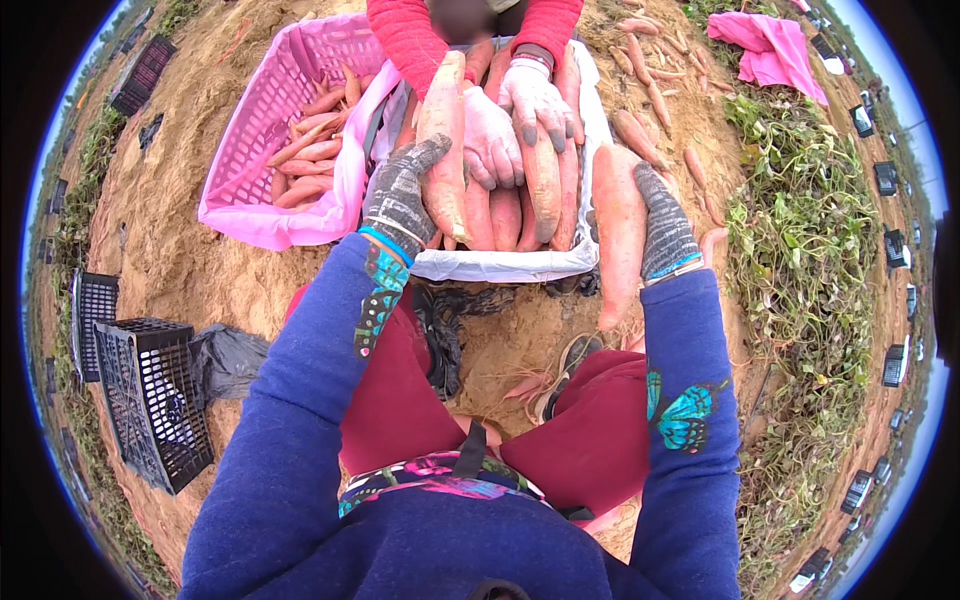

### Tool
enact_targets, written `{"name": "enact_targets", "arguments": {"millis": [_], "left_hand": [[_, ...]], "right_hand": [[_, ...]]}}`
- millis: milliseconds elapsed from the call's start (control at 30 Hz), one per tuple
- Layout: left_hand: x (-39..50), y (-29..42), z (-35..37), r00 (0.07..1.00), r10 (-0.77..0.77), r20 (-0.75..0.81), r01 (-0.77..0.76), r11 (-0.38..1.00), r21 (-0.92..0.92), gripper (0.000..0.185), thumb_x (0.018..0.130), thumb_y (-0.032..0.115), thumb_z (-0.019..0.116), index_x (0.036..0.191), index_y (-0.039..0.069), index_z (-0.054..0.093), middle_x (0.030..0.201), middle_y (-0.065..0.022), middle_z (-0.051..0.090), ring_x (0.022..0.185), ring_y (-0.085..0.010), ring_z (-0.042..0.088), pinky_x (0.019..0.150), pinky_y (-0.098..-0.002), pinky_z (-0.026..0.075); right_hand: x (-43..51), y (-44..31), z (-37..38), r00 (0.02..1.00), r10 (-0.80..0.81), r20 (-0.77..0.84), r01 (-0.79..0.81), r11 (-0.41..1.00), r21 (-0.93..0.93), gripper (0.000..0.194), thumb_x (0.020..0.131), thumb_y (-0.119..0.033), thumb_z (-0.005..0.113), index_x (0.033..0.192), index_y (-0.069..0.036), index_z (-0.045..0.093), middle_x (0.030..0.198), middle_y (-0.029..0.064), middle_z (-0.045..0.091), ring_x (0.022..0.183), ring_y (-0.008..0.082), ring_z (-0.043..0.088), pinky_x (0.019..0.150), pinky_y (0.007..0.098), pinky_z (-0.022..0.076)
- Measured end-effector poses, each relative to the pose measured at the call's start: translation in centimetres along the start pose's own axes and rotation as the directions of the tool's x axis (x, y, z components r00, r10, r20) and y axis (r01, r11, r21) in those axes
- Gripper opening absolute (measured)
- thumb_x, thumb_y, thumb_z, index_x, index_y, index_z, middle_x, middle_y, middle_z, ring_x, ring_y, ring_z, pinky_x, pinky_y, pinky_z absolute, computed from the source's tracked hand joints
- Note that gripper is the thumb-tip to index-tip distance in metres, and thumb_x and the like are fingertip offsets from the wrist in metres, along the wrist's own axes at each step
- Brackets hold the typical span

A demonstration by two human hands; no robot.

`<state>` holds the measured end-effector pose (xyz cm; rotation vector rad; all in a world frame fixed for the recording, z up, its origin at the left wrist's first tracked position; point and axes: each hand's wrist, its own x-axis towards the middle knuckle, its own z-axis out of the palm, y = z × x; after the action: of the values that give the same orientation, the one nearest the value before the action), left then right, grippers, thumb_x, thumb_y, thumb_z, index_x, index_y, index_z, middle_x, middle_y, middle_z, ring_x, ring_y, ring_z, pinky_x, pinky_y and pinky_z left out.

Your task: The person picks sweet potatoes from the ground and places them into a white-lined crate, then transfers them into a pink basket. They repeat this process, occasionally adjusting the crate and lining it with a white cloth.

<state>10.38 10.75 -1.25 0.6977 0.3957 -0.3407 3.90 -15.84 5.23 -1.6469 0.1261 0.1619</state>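
Observation:
My left hand (pixel 405 191), in a dark grey knit glove, grips a long sweet potato (pixel 445 150) that stands on end over the white-lined crate (pixel 502 266). My right hand (pixel 664 221), gloved alike, holds a broad sweet potato (pixel 619 232) just outside the crate's right side. Large sweet potatoes (pixel 504 217) lie side by side in the crate. A co-worker's two hands in pale gloves (pixel 536 101) reach in from the far side, one resting on a curved sweet potato (pixel 541 176), the other beside it.
A pink-lined crate (pixel 281 229) of small, thin sweet potatoes (pixel 307 157) stands at the left. Black plastic crates (pixel 154 397) sit on the soil at the far left, beside black plastic sheeting (pixel 225 360). Loose sweet potatoes (pixel 637 60) and green vines (pixel 802 225) lie along the right.

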Motion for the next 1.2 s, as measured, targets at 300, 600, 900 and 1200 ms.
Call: {"name": "enact_targets", "arguments": {"millis": [300, 600, 900, 1200], "left_hand": [[-0.9, 0.1, 0.9, 1.000, 0.009, 0.030, -0.008, 1.000, -0.029, 0.060, 0.082, 0.009, 0.064, 0.138, 0.011, 0.041, 0.106, -0.0099, 0.059, 0.085, -0.0210, 0.060, 0.073, -0.0329, 0.053], [0.0, 0.4, 0.1, 0.998, 0.003, 0.057, 0.000, 0.999, -0.048, 0.051, 0.081, 0.012, 0.066, 0.127, 0.003, 0.047, 0.096, -0.0119, 0.061, 0.080, -0.0241, 0.062, 0.072, -0.0357, 0.053], [-0.7, 1.4, 0.5, 0.987, 0.047, 0.152, -0.024, 0.989, -0.147, 0.046, 0.081, 0.015, 0.067, 0.121, 0.000, 0.048, 0.092, -0.0132, 0.061, 0.078, -0.0260, 0.062, 0.071, -0.0374, 0.054], [-1.4, 1.5, 1.2, 0.984, 0.085, 0.157, -0.059, 0.985, -0.164, 0.046, 0.081, 0.022, 0.068, 0.114, -0.002, 0.049, 0.088, -0.0153, 0.060, 0.075, -0.0294, 0.062, 0.070, -0.0400, 0.054]], "right_hand": [[0.3, -0.3, -0.2, 1.000, 0.013, 0.024, -0.011, 0.998, -0.068, 0.101, 0.072, -0.072, 0.044, 0.140, 0.000, 0.029, 0.132, 0.0161, 0.045, 0.121, 0.0261, 0.046, 0.106, 0.0339, 0.0324], [0.3, -2.8, 1.4, 0.994, 0.033, 0.109, 0.005, 0.945, -0.327, 0.104, 0.070, -0.074, 0.046, 0.141, 0.001, 0.029, 0.132, 0.0158, 0.045, 0.121, 0.0260, 0.046, 0.106, 0.0335, 0.0316], [1.1, -7.0, 3.3, 0.956, 0.191, 0.223, 0.070, 0.591, -0.804, 0.089, 0.070, -0.054, 0.065, 0.131, 0.005, 0.040, 0.111, 0.0166, 0.058, 0.101, 0.0224, 0.055, 0.091, 0.0307, 0.0420], [6.0, 3.9, 2.4, 0.990, 0.126, 0.062, -0.115, 0.982, -0.152, 0.050, 0.087, -0.037, 0.055, 0.121, 0.000, 0.053, 0.107, 0.0112, 0.059, 0.098, 0.0174, 0.054, 0.084, 0.0308, 0.0451]]}}
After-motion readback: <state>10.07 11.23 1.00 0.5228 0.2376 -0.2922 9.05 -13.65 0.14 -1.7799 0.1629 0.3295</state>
